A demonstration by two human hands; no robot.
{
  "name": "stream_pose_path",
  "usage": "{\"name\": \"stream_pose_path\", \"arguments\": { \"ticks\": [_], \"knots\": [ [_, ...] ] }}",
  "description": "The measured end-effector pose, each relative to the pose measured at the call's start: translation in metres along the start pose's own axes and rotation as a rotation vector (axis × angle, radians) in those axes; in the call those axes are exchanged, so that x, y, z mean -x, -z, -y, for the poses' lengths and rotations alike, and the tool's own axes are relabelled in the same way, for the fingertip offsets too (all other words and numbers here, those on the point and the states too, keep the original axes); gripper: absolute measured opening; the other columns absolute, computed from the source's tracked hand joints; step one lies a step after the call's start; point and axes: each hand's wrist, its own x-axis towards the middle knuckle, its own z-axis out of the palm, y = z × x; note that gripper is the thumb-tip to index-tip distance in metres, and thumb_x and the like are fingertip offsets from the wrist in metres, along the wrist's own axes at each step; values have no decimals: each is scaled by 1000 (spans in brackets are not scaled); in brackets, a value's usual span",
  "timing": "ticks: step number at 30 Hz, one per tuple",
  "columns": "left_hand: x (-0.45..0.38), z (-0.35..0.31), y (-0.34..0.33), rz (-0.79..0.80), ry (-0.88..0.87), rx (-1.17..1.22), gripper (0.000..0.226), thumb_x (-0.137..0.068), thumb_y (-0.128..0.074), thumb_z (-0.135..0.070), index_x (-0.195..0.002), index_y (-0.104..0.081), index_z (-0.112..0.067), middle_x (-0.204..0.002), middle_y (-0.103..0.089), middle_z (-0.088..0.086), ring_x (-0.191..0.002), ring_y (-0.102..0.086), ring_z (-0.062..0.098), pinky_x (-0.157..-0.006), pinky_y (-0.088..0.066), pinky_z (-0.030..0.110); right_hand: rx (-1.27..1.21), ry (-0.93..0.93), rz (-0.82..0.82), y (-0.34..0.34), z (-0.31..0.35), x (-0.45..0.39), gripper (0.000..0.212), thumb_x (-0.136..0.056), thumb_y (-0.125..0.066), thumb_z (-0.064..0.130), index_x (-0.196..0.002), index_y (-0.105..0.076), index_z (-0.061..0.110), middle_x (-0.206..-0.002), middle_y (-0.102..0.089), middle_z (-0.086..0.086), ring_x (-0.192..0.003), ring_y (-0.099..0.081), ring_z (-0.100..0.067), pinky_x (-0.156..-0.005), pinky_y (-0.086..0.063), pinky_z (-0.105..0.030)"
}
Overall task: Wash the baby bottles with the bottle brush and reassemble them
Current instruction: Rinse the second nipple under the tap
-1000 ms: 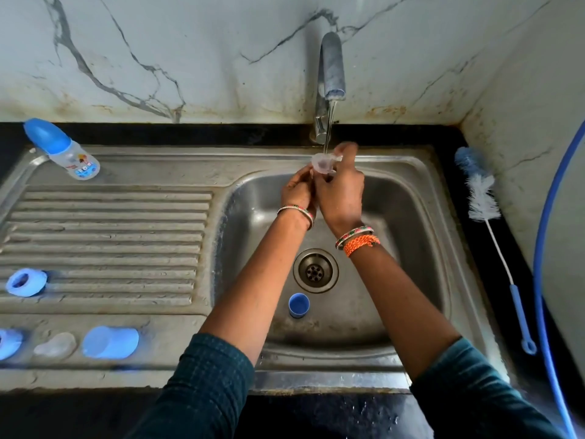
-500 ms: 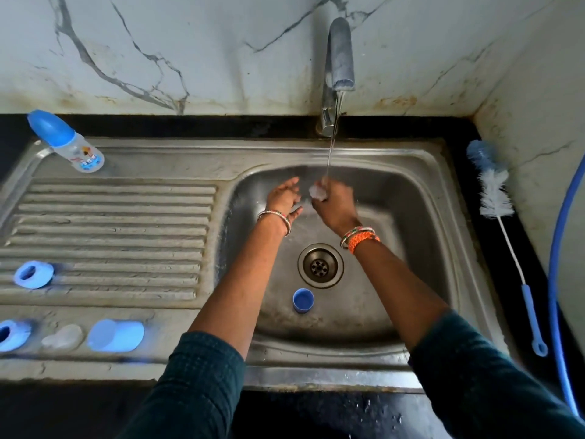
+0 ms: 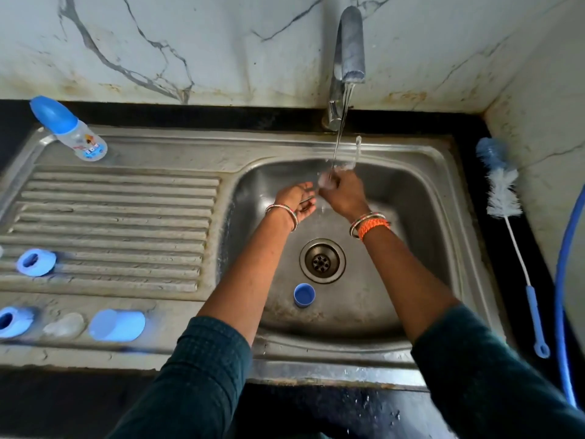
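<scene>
My right hand pinches a small clear silicone bottle teat under the thin stream from the grey metal tap. My left hand sits just beside it, palm up, fingers relaxed and holding nothing. Both are over the steel sink basin, where a small blue plastic cap lies near the drain. On the ribbed drainboard I see an assembled baby bottle with blue cap and a blue screw ring. The white-bristled bottle brush with blue handle lies on the counter to the right.
</scene>
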Motion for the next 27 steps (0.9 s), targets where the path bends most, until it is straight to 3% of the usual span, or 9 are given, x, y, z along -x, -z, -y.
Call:
{"name": "stream_pose_path", "arguments": {
  "ticks": [3, 8, 11, 14, 16, 18, 22, 25, 27],
  "knots": [
    [3, -2, -1, 3, -2, -15, 32, -97, -33, -3, -81, -57, -17, -45, -60, -8, -60, -49, 10, -53, -45, 17, -36, 47, -113, 0, 3, 0, 25, -80, -67, 1, -105, -66, 2, -95, -68, -7, -80, -58, -11, -75, -49, -14],
    [4, -1, 2, -23, 14, -57, 35, -94, -31, 2, -78, -56, -16, -63, -55, -2, -60, -47, 10, -53, -43, 19, 66, -26, -48, -5, -5, 1, 30, -81, -67, 5, -110, -64, 4, -103, -68, -11, -93, -64, -22, -68, -35, -8],
    [3, -3, 3, -45, 11, -33, 33, -95, -32, 0, -82, -58, -15, -56, -59, -4, -61, -50, 10, -49, -46, 17, -101, -58, -185, 1, 11, 2, 26, -80, -67, 6, -106, -65, 7, -93, -65, -1, -82, -59, -13, -70, -39, -10],
    [4, -4, 2, -38, 19, -24, 36, -94, -32, 0, -72, -58, -14, -56, -59, -2, -59, -52, 10, -57, -46, 21, -710, -340, 133, 9, 30, 6, 4, -91, -58, 8, -95, -59, 6, -87, -62, -9, -69, -64, -16, -66, -55, -24],
    [7, -6, 0, 3, 11, 39, 53, -92, -33, 0, -47, -59, -13, -44, -54, -2, -44, -52, 8, -55, -46, 23, -1167, -663, 340, 16, 34, 11, 22, -99, -40, 15, -90, -55, 1, -78, -64, -16, -56, -65, -19, -55, -56, -25],
    [11, -8, 0, 57, 4, 70, 57, -93, -34, 0, -42, -57, -12, -36, -51, -4, -34, -51, 5, -47, -47, 20, -1284, -785, 447, 23, 30, 13, 32, -99, -34, 19, -90, -54, -4, -71, -66, -19, -49, -63, -19, -47, -55, -23],
    [14, -8, 4, 19, 16, 45, 27, -93, -41, -5, -71, -56, -12, -39, -53, -4, -42, -52, 8, -40, -45, 14, -1050, -613, 508, 22, 26, 20, 12, -93, -50, 8, -97, -56, -1, -83, -68, -18, -61, -67, -19, -55, -57, -22],
    [11, -6, 11, -29, 29, 3, 29, -94, -35, -4, -79, -58, -15, -56, -61, -3, -46, -54, 8, -43, -46, 15, -420, -303, 262, 7, 6, 21, 26, -83, -65, 1, -106, -55, 8, -105, -63, -10, -86, -64, -20, -70, -54, -25],
    [14, -4, 14, -31, 44, -40, 32, -93, -30, 0, -85, -57, -15, -70, -58, 0, -46, -54, 7, -45, -46, 15, -100, -124, 93, -2, -3, 24, 31, -79, -67, 2, -108, -59, 9, -108, -64, -5, -95, -60, -18, -72, -41, -14]
  ]
}}
